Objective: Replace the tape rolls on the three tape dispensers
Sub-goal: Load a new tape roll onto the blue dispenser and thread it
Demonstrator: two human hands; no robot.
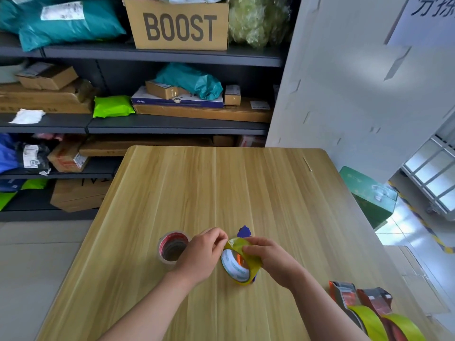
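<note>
Three dispensers show on our counter, and bare wood runs from the hands to its far edge. At the left, one clear roll with a red core lies flat, just beside our left hand, which pinches the tape end atop one yellow roll standing on edge mid-counter. A blue dispenser peeks from behind it. Our right hand curls round the roll's right side. The first red dispenser and second red dispenser, each carrying yellow tape, lie along the right edge.
</note>
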